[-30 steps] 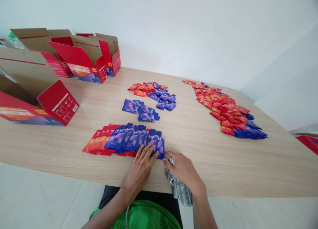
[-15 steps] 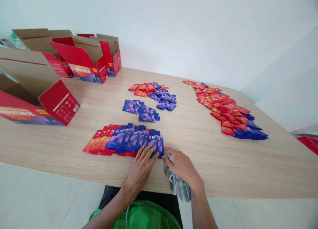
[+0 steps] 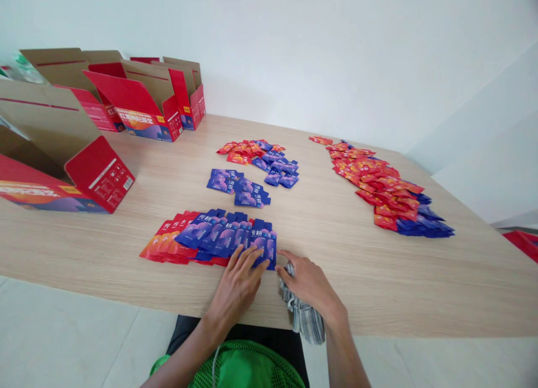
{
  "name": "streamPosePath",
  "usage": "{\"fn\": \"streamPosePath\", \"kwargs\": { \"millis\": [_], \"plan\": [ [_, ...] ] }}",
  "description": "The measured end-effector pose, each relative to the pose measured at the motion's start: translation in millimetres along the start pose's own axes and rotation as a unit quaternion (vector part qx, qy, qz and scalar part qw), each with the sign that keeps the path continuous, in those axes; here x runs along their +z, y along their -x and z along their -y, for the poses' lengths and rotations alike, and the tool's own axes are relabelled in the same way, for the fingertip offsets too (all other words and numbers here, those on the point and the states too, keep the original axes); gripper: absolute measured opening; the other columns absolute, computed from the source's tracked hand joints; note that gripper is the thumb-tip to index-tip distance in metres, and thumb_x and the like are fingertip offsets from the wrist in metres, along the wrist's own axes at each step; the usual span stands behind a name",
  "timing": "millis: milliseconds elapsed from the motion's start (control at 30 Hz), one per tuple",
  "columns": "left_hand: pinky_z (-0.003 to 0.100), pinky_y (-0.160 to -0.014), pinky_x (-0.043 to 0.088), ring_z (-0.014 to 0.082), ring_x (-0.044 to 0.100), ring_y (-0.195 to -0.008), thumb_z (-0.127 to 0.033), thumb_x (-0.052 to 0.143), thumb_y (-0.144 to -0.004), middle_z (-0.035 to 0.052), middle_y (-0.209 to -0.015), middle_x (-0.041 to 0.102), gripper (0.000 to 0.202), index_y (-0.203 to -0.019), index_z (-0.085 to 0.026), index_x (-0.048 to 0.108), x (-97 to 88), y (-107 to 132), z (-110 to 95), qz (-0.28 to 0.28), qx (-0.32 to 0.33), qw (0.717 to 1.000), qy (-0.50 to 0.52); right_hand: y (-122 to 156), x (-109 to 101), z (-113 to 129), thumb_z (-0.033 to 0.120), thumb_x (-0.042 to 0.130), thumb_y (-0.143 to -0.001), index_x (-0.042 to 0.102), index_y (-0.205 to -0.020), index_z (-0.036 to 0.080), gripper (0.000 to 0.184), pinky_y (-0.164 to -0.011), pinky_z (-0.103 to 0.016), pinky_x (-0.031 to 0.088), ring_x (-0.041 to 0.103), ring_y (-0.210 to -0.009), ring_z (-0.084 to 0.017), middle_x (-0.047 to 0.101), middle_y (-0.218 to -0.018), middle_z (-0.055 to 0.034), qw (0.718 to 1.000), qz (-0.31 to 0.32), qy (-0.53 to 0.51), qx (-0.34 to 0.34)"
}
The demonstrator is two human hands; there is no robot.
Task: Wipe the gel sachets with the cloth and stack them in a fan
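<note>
A fanned row of red and blue sachets [image 3: 202, 239] lies near the front edge of the wooden table [image 3: 328, 231]. My left hand [image 3: 236, 284] rests flat on the table, fingers stretched out and touching the bottom of the rightmost blue sachets. My right hand [image 3: 309, 281] sits just to the right of the row, fingers curled over a striped grey cloth [image 3: 303, 316] that hangs off the table edge.
Small groups of blue sachets [image 3: 237, 187] and mixed red and blue ones [image 3: 263, 155] lie mid-table. A long heap of red and blue sachets [image 3: 386, 189] runs along the right. Several open red cardboard boxes [image 3: 138, 105] stand at the left and back left.
The blue sachets in the fanned row have shifted slightly left and up under my left hand. My right hand stays on the cloth, moved very little.
</note>
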State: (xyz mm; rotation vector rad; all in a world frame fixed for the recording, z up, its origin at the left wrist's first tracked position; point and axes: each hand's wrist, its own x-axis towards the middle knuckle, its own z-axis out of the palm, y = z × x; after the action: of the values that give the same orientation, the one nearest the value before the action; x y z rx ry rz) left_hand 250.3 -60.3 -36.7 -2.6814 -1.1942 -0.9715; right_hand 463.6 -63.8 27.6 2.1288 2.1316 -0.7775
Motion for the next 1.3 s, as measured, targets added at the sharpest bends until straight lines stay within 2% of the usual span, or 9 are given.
{"fn": "streamPosePath", "kwargs": {
  "millis": [67, 133, 233, 333, 600, 800, 1000, 1300],
  "plan": [
    [0.051, -0.120, 0.051, 0.0275, 0.069, -0.129, -0.006, 0.052, -0.105, 0.0103, -0.133, 0.078, 0.036, -0.129, -0.021, 0.074, -19.3, -5.3, 14.3, -0.042, -0.033, 0.998, -0.014, 0.7, 0.3, -0.8, 0.038, 0.054, -0.110, 0.061, -0.158, 0.028, 0.050, -0.102, -0.045, 0.056, 0.075, -0.126, -0.036, 0.081, -0.135, -0.0100, 1.000, -0.001, -0.004, 0.002],
    [0.053, -0.114, 0.054, 0.0312, 0.069, -0.127, -0.010, 0.053, -0.107, 0.0126, -0.132, 0.078, 0.032, -0.129, -0.020, 0.074, -39.6, -8.9, 34.7, -0.071, -0.094, 0.991, -0.062, 0.9, 1.4, -1.7, 0.038, 0.054, -0.110, 0.062, -0.157, 0.028, 0.049, -0.102, -0.044, 0.055, 0.075, -0.125, -0.036, 0.081, -0.133, -0.0103, 1.000, -0.004, -0.008, 0.003],
    [0.058, -0.107, 0.057, 0.0382, 0.068, -0.125, -0.020, 0.052, -0.109, 0.0183, -0.135, 0.075, 0.033, -0.133, -0.015, 0.074, -60.9, -7.1, 64.7, -0.054, -0.202, 0.968, -0.141, 0.2, 3.4, -2.9, 0.039, 0.054, -0.110, 0.063, -0.156, 0.027, 0.049, -0.102, -0.043, 0.055, 0.075, -0.125, -0.035, 0.082, -0.131, -0.0108, 1.000, -0.005, -0.014, 0.008],
    [0.062, -0.107, 0.057, 0.0428, 0.066, -0.129, -0.030, 0.051, -0.110, 0.0214, -0.140, 0.072, 0.039, -0.137, -0.014, 0.074, -66.0, 1.5, 80.2, -0.016, -0.253, 0.951, -0.175, -0.6, 4.6, -3.2, 0.038, 0.053, -0.110, 0.064, -0.155, 0.028, 0.048, -0.102, -0.042, 0.055, 0.075, -0.126, -0.035, 0.081, -0.133, -0.0107, 1.000, -0.006, -0.019, 0.007],
    [0.060, -0.100, 0.058, 0.0420, 0.066, -0.121, -0.033, 0.054, -0.109, 0.0194, -0.139, 0.073, 0.039, -0.135, -0.015, 0.077, -54.9, 12.3, 70.9, -0.011, -0.228, 0.962, -0.153, 0.1, 4.3, -3.0, 0.039, 0.053, -0.110, 0.067, -0.152, 0.027, 0.046, -0.100, -0.042, 0.055, 0.076, -0.123, -0.034, 0.083, -0.128, -0.0121, 1.000, -0.010, -0.016, 0.012],
    [0.056, -0.093, 0.058, 0.0398, 0.067, -0.115, -0.029, 0.050, -0.110, 0.0185, -0.128, 0.076, 0.037, -0.124, -0.016, 0.081, -59.9, 14.5, 68.9, -0.032, -0.218, 0.962, -0.160, 0.3, 2.4, -1.2, 0.039, 0.053, -0.110, 0.066, -0.152, 0.028, 0.045, -0.100, -0.041, 0.055, 0.076, -0.123, -0.034, 0.083, -0.127, -0.0110, 1.000, -0.007, -0.014, 0.014],
    [0.056, -0.097, 0.057, 0.0383, 0.066, -0.119, -0.030, 0.051, -0.110, 0.0172, -0.134, 0.075, 0.036, -0.131, -0.019, 0.079, -60.2, 14.5, 69.3, -0.012, -0.234, 0.959, -0.162, 0.2, 4.4, -3.3, 0.040, 0.053, -0.110, 0.067, -0.152, 0.029, 0.046, -0.101, -0.040, 0.054, 0.076, -0.124, -0.033, 0.082, -0.131, -0.0107, 1.000, -0.013, -0.019, 0.012],
    [0.058, -0.096, 0.056, 0.0395, 0.063, -0.121, -0.028, 0.056, -0.108, 0.0156, -0.139, 0.074, 0.033, -0.126, -0.026, 0.084, -60.7, 13.6, 69.4, 0.007, -0.201, 0.968, -0.150, 0.6, 5.7, -6.7, 0.041, 0.053, -0.109, 0.067, -0.151, 0.029, 0.045, -0.099, -0.038, 0.054, 0.076, -0.123, -0.031, 0.082, -0.131, -0.0099, 1.000, -0.014, -0.025, 0.009]
  ]
}}
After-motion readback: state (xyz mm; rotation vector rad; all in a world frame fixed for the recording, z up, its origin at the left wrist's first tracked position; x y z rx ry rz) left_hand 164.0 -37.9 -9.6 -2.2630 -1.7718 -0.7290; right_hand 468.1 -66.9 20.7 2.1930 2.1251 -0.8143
